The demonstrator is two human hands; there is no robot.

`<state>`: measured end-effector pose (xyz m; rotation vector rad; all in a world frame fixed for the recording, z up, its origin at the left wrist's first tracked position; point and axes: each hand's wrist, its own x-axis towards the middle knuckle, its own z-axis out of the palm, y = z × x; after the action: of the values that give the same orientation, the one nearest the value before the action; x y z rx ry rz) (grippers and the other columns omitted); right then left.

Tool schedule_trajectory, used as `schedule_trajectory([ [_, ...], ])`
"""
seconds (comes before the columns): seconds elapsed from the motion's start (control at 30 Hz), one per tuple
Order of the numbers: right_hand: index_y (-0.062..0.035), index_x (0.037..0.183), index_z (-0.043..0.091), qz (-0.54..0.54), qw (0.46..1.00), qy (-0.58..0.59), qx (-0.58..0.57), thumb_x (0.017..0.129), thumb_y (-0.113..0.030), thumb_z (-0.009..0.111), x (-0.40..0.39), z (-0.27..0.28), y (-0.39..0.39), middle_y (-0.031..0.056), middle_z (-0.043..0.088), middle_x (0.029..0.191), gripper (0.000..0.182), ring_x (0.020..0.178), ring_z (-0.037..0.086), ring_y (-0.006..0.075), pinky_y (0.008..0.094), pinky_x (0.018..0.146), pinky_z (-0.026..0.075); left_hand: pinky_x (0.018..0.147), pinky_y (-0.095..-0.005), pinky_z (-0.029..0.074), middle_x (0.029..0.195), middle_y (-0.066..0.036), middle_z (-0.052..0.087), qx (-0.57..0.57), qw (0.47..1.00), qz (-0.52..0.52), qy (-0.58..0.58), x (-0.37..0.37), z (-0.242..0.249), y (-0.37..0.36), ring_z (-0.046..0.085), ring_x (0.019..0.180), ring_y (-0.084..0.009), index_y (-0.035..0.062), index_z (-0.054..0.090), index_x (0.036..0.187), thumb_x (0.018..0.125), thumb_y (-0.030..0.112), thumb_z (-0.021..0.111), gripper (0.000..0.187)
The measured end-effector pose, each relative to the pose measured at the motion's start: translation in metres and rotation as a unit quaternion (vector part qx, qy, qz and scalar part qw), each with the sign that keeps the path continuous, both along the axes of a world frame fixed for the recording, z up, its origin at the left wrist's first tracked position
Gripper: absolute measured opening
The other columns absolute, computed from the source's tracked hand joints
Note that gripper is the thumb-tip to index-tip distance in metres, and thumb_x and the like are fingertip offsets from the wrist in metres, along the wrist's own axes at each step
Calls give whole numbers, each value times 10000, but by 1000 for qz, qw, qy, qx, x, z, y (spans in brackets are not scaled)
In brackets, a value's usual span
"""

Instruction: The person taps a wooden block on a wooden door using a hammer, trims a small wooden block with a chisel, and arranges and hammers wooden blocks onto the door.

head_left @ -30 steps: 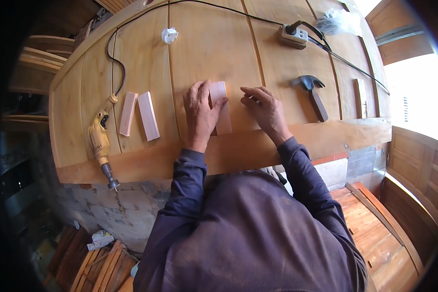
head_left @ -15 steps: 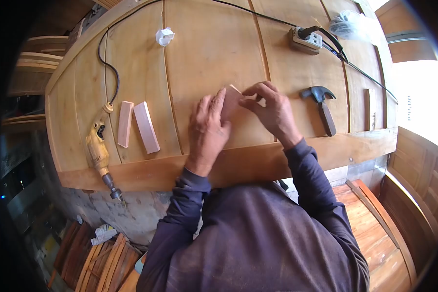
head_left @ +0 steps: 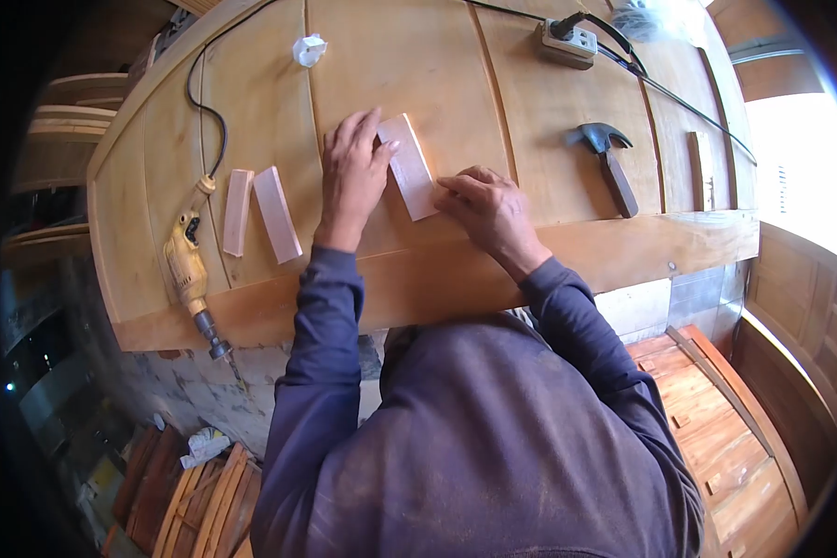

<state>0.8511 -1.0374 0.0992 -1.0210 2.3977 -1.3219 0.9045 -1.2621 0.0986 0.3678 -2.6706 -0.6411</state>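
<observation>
A small flat wooden block [head_left: 409, 172] lies tilted on the panelled wooden door in front of me. My left hand [head_left: 354, 167] is beside its left edge, fingers stretched out over the door and the thumb touching the block. On the other side, my right hand [head_left: 486, 206] is closed in a pinch at the block's lower right edge; whatever is between the fingertips is too small to make out. To the right lies a claw hammer [head_left: 611, 166] with a dark handle. Two similar wooden blocks, one pinkish [head_left: 277, 216] and one narrower [head_left: 238, 212], rest left of my left hand.
A yellow power drill [head_left: 188, 265] lies at the left, its chuck over the door's near edge. Its cord runs along the back. A socket box [head_left: 569, 44] with a plug, a clear plastic bag [head_left: 656, 19], crumpled white paper [head_left: 309, 50] and a wood strip [head_left: 700, 172] lie farther out.
The block now shows more fully, turned with its lower end to the right. My left hand has moved left and away, and my right hand has shifted down to the block's lower right edge.
</observation>
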Motion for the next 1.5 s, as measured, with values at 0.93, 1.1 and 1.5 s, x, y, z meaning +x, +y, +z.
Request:
schedule_trajectory([
  [0.93, -84, 1195, 763, 30, 998, 38, -34, 941, -206, 729, -44, -5, -36, 151, 729, 1066, 283, 927, 717, 336, 438, 838, 571, 983, -446, 475, 1131, -94, 695, 37, 995, 98, 2, 104, 16, 78, 622, 1079, -312, 85, 733, 1049, 908, 206, 799, 197],
  [1.1, -97, 1205, 761, 78, 990, 114, 13, 946, -237, 719, -58, -17, -50, 158, 718, 1068, 297, 952, 698, 357, 462, 862, 553, 973, -428, 468, 1089, -62, 687, 52, 992, 107, 45, 119, -2, 97, 600, 1074, -295, 83, 729, 971, 847, 126, 835, 168],
  [1.5, -110, 1220, 762, -108, 991, -44, -67, 971, -198, 738, -56, -3, -9, 110, 716, 1021, 265, 887, 710, 215, 337, 788, 556, 936, -416, 526, 1092, -79, 724, 93, 989, 100, 55, 128, -3, 88, 648, 1060, -290, 75, 783, 1072, 947, 116, 759, 134],
])
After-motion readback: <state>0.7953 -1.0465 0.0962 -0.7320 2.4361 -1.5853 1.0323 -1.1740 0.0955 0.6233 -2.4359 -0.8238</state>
